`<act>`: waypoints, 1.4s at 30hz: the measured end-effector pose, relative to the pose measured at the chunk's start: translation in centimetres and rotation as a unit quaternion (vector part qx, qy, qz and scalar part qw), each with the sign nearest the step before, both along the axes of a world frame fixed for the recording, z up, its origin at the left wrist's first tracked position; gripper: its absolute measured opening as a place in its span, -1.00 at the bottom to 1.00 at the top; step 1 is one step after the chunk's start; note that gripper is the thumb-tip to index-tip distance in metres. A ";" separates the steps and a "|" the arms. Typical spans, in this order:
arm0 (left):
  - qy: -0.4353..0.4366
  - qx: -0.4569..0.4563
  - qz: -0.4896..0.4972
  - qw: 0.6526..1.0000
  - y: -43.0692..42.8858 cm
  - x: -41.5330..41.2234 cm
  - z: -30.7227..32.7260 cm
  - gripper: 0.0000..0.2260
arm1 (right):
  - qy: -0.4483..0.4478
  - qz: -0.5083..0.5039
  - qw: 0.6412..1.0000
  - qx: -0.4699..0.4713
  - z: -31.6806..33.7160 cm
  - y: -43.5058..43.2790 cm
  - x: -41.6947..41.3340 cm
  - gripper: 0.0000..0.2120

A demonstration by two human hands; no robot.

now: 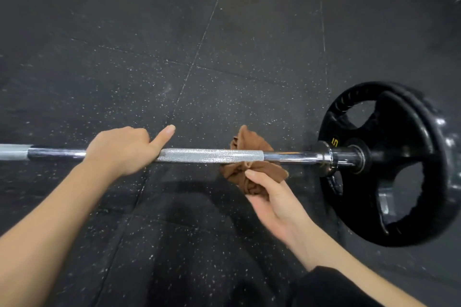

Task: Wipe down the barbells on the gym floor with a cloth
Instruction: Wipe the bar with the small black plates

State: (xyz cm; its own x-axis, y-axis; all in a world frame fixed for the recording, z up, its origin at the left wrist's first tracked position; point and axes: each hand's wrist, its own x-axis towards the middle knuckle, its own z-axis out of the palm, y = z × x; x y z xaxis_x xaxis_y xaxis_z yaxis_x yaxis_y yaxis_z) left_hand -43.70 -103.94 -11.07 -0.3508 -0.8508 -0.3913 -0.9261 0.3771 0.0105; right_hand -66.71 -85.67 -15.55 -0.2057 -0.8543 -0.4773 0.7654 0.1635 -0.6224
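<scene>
Barbell [212,156] mid-wipe: my left hand [119,149] grips it, my right hand [272,197] pinches the cloth [259,173] looped under it; next, I judge, sliding it toward the plate [399,117].

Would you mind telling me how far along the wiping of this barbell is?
Done: no wiped stretch can be told apart by sight. In hand: the right hand grips the brown cloth looped under the bar near the weight plate, while the left hand holds the bar. Left: likely the knurled stretch between the hands and the bar beyond.
</scene>
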 end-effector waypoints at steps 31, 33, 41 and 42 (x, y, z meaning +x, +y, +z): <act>0.003 0.007 0.007 1.000 -0.3 -0.2 0.2 -0.19 | 0.030 -0.013 0.999 0.021 -0.3 -0.5 1.7 -0.51; 0.007 0.007 0.010 1.000 -0.3 -0.1 0.1 -0.20 | 0.042 0.000 0.999 0.021 -0.4 -0.6 2.2 -0.52; 0.005 0.019 0.007 1.000 -0.1 -0.1 -0.1 -0.21 | 0.041 -0.133 0.990 0.017 -0.1 1.4 -3.3 -0.52; 0.007 0.019 0.005 1.000 -0.1 -0.1 -0.1 -0.21 | 0.039 -0.134 0.990 0.018 0.0 1.3 -3.5 -0.51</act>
State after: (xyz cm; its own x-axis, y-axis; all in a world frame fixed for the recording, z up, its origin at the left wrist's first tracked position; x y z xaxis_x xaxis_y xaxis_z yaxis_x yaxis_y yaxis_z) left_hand -43.82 -104.07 -11.14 -0.3475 -0.8387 -0.4194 -0.9297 0.3664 0.0375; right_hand -70.25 -84.37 -15.57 -0.4602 -0.7465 -0.4805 0.7338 -0.0152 -0.6792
